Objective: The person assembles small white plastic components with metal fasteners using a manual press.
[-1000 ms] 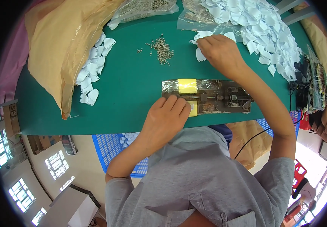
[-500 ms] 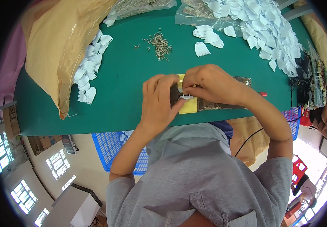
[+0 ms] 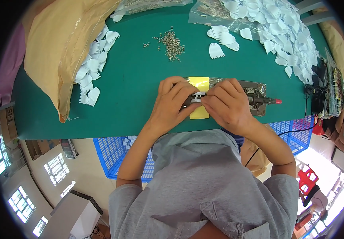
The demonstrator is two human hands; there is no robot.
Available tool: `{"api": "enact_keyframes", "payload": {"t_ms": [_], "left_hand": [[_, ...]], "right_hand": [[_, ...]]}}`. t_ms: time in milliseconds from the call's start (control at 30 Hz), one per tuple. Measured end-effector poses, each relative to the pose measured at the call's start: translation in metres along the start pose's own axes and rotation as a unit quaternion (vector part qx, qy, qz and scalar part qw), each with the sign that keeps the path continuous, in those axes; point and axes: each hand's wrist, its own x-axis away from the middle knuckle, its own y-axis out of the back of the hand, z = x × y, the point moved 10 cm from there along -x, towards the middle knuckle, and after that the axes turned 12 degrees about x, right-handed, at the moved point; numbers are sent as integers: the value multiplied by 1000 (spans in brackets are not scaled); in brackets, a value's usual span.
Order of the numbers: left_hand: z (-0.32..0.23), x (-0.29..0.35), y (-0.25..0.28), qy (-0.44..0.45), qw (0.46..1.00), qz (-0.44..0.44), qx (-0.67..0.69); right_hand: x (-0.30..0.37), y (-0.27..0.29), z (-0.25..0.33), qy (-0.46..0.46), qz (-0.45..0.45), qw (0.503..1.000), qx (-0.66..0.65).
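A small white plastic piece [image 3: 197,96] with dark slots sits at the fixture, between my two hands. My left hand [image 3: 169,102] is closed at its left side, thumb and fingertips pinching it. From the right, my right hand [image 3: 228,104] closes its thumb and fingertips at the piece's right end; whatever small part may be between them is hidden. Under the hands lies a long metal fixture [image 3: 261,88] with a yellow covering [image 3: 199,114] across its left part. A toggle clamp [image 3: 255,100] with a red-tipped handle [image 3: 278,101] is mounted at the fixture's right end.
Small metal clips [image 3: 172,46] lie heaped beyond my hands on the green table [image 3: 128,87]. White toothed plastic pieces [image 3: 287,38] are piled far right; others [image 3: 88,93] spill from a brown paper bag [image 3: 54,51] at left. Blue baskets [image 3: 110,159] stand below the table edge.
My right hand has come down and turned from above the piece to its right side, uncovering the clamp and red handle. My left hand stays at the piece. The view has shifted slightly.
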Motion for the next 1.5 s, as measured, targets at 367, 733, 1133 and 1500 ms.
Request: {"api": "enact_keyframes", "payload": {"t_ms": [367, 733, 1133, 1500], "left_hand": [[7, 4, -1, -11, 999, -25, 29], [6, 5, 0, -21, 998, -30, 54], [10, 2, 1, -8, 997, -42, 68], [11, 2, 2, -3, 996, -63, 65]], "right_hand": [[-48, -46, -93, -227, 96, 955, -167], [-74, -105, -81, -165, 165, 968, -88], [-28, -37, -58, -251, 235, 897, -279], [-20, -28, -32, -179, 230, 937, -194]]}}
